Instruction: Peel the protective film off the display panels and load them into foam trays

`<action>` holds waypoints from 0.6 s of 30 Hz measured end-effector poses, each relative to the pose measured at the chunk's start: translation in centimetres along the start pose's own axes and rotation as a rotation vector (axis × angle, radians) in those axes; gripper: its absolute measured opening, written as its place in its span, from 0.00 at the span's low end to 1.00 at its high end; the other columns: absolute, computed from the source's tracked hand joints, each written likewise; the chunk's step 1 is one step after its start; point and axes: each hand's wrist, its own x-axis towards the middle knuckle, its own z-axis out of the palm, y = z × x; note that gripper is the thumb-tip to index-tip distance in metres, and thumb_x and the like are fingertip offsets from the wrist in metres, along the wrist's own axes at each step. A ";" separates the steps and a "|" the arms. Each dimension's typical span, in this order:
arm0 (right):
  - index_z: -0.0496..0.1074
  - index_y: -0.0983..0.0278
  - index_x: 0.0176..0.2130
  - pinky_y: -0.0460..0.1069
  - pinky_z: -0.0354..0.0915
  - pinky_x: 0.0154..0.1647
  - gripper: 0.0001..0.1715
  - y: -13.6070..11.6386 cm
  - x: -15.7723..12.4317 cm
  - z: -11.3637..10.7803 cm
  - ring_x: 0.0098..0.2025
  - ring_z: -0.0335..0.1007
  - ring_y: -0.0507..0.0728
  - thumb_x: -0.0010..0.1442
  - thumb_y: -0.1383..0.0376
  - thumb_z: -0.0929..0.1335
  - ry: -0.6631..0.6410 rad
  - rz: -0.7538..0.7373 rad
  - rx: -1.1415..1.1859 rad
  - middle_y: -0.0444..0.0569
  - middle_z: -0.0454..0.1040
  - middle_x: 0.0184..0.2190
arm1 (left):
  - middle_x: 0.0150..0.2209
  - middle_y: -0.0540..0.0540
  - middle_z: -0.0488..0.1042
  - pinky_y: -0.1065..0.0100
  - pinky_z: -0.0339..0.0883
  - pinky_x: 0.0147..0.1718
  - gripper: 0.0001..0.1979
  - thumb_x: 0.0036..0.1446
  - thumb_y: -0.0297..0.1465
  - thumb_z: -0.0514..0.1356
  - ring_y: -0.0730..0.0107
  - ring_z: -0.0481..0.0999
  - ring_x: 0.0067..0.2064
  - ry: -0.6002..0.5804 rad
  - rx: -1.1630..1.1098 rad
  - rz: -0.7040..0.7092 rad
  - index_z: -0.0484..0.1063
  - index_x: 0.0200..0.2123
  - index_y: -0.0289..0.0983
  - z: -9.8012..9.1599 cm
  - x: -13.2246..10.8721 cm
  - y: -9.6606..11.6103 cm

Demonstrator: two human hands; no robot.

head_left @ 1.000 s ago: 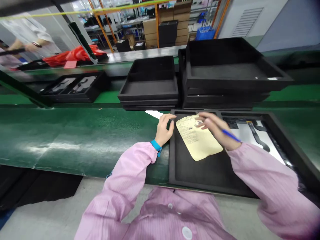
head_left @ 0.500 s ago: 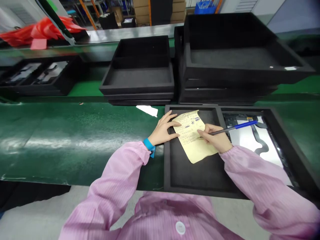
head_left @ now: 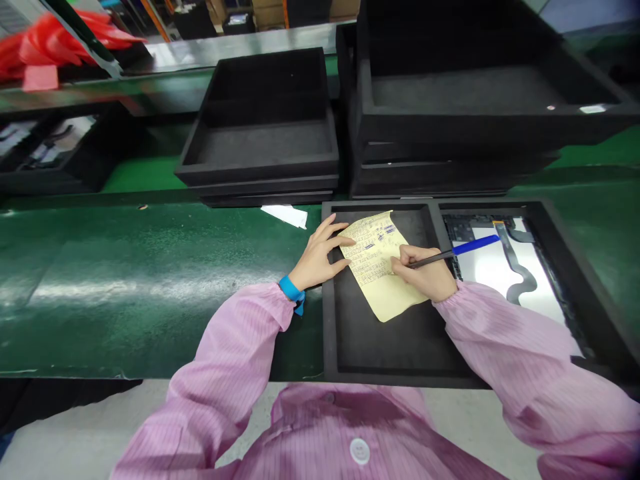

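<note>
A yellow sheet of paper [head_left: 387, 287] covered with handwriting lies slanted in the left compartment of a black foam tray [head_left: 329, 333]. My left hand [head_left: 320, 255] rests at the paper's left edge, fingers spread and touching it. In my right hand [head_left: 427, 272] is a pen [head_left: 475, 245] with a blue end, gripped with its tip at the written lines. Beside it, the tray's right compartment holds a flat silver panel [head_left: 543, 293] with a dark ribbon cable [head_left: 520, 270]; my right sleeve covers part of it.
Behind the tray stand stacked black trays in the middle [head_left: 265, 143] and a taller stack at the right [head_left: 475, 113]. A white paper scrap [head_left: 285, 215] lies on the green bench [head_left: 125, 280]. Another black tray [head_left: 65, 150] with parts sits far left, below red plastic [head_left: 65, 43].
The view has shifted a little, so the background trays appear larger and further left. The pen has tilted slightly and its blue end sits further left. Both hands stay at the paper.
</note>
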 end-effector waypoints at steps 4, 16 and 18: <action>0.47 0.65 0.17 0.44 0.45 0.21 0.22 -0.2 0.1 0.0 0.18 0.44 0.46 0.49 0.58 0.64 0.027 -0.025 0.007 0.40 0.49 0.13 | 0.57 0.40 0.68 0.46 0.47 0.63 0.14 0.50 0.28 0.65 0.51 0.48 0.69 0.017 -0.064 -0.032 0.75 0.42 0.39 -0.2 0.0 0.1; 0.67 0.65 0.40 0.46 0.63 0.28 0.15 -0.9 1.2 -0.5 0.29 0.68 0.52 0.65 0.55 0.62 0.309 -0.267 -0.082 0.49 0.72 0.32 | 0.44 0.43 0.77 0.60 0.67 0.48 0.17 0.55 0.35 0.57 0.62 0.75 0.47 0.662 -0.331 -0.304 0.73 0.46 0.36 -5.8 -0.6 -1.4; 0.69 0.64 0.42 0.47 0.65 0.35 0.14 -2.6 1.2 0.7 0.34 0.69 0.53 0.66 0.58 0.61 0.207 -0.403 -0.172 0.50 0.73 0.36 | 0.38 0.45 0.77 0.63 0.70 0.39 0.18 0.50 0.34 0.61 0.65 0.77 0.38 0.696 -0.348 -0.414 0.74 0.45 0.34 -9.7 -1.9 -3.1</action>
